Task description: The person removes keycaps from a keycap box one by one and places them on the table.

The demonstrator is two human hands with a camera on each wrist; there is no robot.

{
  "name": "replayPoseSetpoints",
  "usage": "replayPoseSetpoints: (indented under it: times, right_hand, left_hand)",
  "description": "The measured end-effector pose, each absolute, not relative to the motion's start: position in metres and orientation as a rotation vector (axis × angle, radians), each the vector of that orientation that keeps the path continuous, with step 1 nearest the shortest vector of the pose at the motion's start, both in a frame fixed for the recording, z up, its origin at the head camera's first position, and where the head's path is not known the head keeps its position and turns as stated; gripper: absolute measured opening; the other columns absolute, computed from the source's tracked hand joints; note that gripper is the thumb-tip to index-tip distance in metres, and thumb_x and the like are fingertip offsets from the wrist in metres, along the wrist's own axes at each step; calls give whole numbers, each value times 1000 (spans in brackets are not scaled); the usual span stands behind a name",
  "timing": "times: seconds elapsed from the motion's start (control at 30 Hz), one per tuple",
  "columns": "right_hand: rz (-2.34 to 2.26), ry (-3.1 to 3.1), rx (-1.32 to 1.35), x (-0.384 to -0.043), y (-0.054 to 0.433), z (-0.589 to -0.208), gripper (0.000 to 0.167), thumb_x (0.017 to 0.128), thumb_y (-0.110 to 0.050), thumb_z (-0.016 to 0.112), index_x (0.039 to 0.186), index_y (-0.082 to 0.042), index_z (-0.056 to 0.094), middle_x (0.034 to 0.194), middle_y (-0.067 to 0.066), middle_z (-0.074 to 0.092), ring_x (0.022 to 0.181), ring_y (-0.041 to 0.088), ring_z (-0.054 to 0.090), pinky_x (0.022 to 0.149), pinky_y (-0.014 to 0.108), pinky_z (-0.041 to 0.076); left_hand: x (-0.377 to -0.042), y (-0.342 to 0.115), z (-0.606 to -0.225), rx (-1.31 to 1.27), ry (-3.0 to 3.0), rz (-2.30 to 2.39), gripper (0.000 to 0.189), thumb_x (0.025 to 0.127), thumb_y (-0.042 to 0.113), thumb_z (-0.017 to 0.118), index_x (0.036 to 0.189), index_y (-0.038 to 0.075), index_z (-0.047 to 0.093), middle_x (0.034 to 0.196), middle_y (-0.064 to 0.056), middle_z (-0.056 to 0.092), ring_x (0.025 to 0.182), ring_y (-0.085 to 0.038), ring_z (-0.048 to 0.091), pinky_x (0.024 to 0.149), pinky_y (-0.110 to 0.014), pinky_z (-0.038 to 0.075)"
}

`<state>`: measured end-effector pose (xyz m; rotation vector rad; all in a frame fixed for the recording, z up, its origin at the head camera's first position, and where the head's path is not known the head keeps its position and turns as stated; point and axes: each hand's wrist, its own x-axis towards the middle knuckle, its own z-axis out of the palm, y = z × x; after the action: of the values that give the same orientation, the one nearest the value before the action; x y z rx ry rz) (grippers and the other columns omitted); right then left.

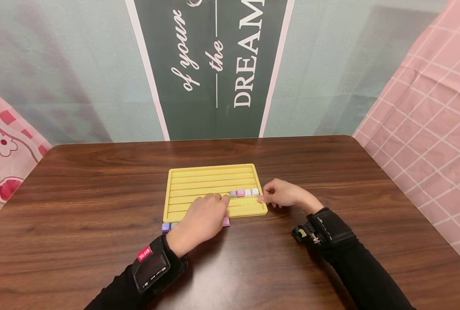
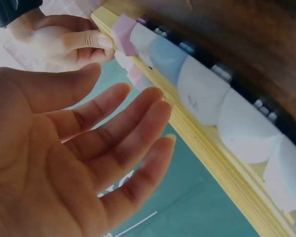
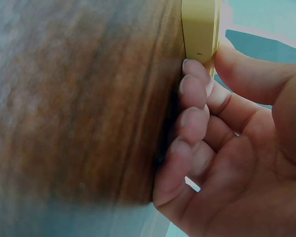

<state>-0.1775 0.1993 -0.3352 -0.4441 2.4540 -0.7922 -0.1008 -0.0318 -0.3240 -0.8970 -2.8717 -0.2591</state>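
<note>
A shallow yellow tray (image 1: 210, 177) with raised ridges lies on the table. Toward its right side, a grey keycap (image 1: 233, 194), a pink keycap (image 1: 240, 193) and two white keycaps (image 1: 255, 192) sit in one row. More keycaps line the tray's near edge, with a purple one (image 1: 166, 227) at the left end; my left hand partly hides this row in the head view. That left hand (image 1: 204, 217) hovers over the near edge, fingers loosely bent and holding nothing. My right hand (image 1: 284, 193) pinches the tray's right edge, thumb above and curled fingers below.
The brown wooden table (image 1: 79, 193) extends around the tray. Behind it hangs a curtain with a dark green lettered panel (image 1: 214, 120). Pink checked cloth (image 1: 427, 107) hangs at the right, and patterned pink cloth (image 1: 5, 163) at the left. Black bands wrap both wrists.
</note>
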Motion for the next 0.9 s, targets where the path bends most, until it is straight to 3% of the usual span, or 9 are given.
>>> replayPoseSetpoints:
  times: [0.17,0.47,0.9]
  right_hand:
    - [-817,2440,-434,-177,199,-335,29,91,-18,58,67,-4,52,56,3,48,47,12,41,48,25,33]
    - [-807,2448,-439,-176,199,-334,29,91,-18,57,66,-4,52,56,3,47,48,13,42,48,25,34]
    - [-829,2432,-440,-176,199,-334,28,90,-17,58,66,-4,52,55,2,46,46,12,41,48,24,33]
  left_hand:
    - [-105,-31,-323,-896,-2855,-250,15,84,9,61,95,-1,60,74,-9,57,67,-24,56,54,-35,45]
    - [-112,-29,-320,-874,-2864,-296,10,82,9,64,83,1,58,69,-7,54,66,-23,56,51,-33,45]
    - [-121,-23,-318,-840,-2938,-285,8,85,9,60,88,1,59,72,-7,55,67,-21,55,53,-32,45]
